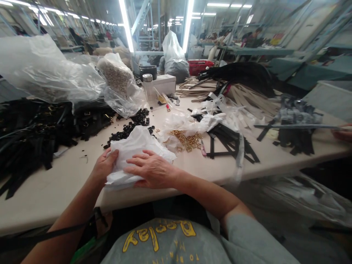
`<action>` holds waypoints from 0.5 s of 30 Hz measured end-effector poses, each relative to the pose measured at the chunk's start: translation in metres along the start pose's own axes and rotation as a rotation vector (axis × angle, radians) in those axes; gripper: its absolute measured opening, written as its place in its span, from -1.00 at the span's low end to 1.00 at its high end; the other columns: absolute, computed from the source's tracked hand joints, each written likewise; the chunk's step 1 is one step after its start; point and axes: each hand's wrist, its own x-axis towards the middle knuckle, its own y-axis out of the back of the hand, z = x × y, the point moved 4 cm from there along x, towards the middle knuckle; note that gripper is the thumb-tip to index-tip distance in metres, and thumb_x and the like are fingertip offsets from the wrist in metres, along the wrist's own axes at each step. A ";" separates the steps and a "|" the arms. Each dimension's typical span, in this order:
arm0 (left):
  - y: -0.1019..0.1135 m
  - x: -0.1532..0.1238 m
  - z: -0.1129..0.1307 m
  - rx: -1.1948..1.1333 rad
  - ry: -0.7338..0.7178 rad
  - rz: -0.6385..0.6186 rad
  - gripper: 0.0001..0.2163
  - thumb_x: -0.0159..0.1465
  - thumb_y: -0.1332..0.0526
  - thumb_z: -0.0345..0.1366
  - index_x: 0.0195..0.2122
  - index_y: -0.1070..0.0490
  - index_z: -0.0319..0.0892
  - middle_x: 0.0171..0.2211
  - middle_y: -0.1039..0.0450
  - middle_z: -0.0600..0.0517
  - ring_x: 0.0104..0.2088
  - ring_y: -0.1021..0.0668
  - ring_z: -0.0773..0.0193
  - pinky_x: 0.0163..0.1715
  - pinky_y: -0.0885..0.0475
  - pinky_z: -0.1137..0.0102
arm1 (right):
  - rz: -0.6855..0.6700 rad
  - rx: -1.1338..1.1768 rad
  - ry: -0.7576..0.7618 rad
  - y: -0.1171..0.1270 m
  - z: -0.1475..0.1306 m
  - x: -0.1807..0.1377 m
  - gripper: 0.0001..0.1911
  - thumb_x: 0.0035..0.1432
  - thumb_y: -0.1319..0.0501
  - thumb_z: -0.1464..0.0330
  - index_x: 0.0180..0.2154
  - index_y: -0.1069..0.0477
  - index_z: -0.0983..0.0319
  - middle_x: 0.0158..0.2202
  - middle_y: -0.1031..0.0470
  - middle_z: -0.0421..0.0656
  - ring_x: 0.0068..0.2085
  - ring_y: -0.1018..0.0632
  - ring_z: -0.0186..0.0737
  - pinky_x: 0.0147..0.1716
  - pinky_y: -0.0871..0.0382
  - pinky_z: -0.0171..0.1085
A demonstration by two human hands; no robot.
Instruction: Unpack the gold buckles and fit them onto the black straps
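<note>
A crumpled thin white sheet (pixel 134 146), of paper or plastic I cannot tell, lies near the table's front edge. My left hand (pixel 106 163) grips its left side, thumb on top and the other fingers mostly hidden. Across its right part rests my right hand (pixel 155 170), palm down with fingers spread. Small black pieces (pixel 125 130) are heaped just behind the sheet. To its right, gold metal buckles (pixel 189 141) spill beside clear plastic, next to a small pink-handled tool (pixel 203 147).
Black straps (pixel 35 128) pile up at left, below large plastic bags (pixel 118 77). More black strips (pixel 233 141) and beige strips (pixel 247 99) lie right. A lidded bottle (pixel 147 88) and white box (pixel 166 83) stand behind. Another person's hand (pixel 343 135) shows at far right.
</note>
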 end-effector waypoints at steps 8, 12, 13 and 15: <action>0.035 0.021 0.001 0.615 -0.255 0.077 -0.40 0.09 -0.26 -0.03 0.16 -0.40 -0.16 -0.46 -0.45 0.06 -0.47 -0.47 0.19 -0.43 -0.39 0.39 | -0.195 -0.016 -0.104 -0.045 -0.001 0.005 -0.77 0.34 -0.17 0.30 0.00 -0.37 0.23 0.03 -0.44 0.00 0.02 -0.47 -0.05 -0.03 -0.36 -0.06; 0.035 0.008 0.038 0.889 -0.559 0.274 -0.56 0.18 -0.20 -0.13 0.09 -0.45 -0.10 -0.29 -0.49 -0.01 -0.39 -0.49 0.17 -0.29 -0.40 0.32 | -0.226 -0.045 -0.184 -0.051 -0.003 0.005 -0.85 0.34 -0.08 0.44 -0.10 -0.38 0.24 -0.07 -0.49 -0.04 -0.04 -0.49 -0.07 -0.05 -0.36 -0.05; 0.030 -0.002 0.051 0.884 -0.643 0.306 -0.60 0.21 -0.19 -0.13 0.06 -0.45 -0.08 -0.22 -0.49 -0.02 -0.36 -0.49 0.17 -0.27 -0.40 0.32 | -0.238 -0.048 -0.204 -0.051 -0.003 0.006 -0.85 0.33 -0.08 0.44 -0.12 -0.38 0.26 -0.11 -0.50 -0.04 -0.07 -0.50 -0.06 -0.07 -0.37 -0.04; 0.018 -0.025 0.073 0.817 -0.759 0.323 -0.68 0.24 -0.22 -0.09 -0.02 -0.47 -0.02 -0.17 -0.49 0.00 -0.35 -0.49 0.20 -0.27 -0.41 0.34 | -0.245 -0.051 -0.255 -0.047 -0.005 0.010 -0.85 0.32 -0.06 0.45 -0.14 -0.39 0.28 -0.14 -0.51 -0.02 -0.11 -0.51 -0.06 -0.12 -0.39 -0.06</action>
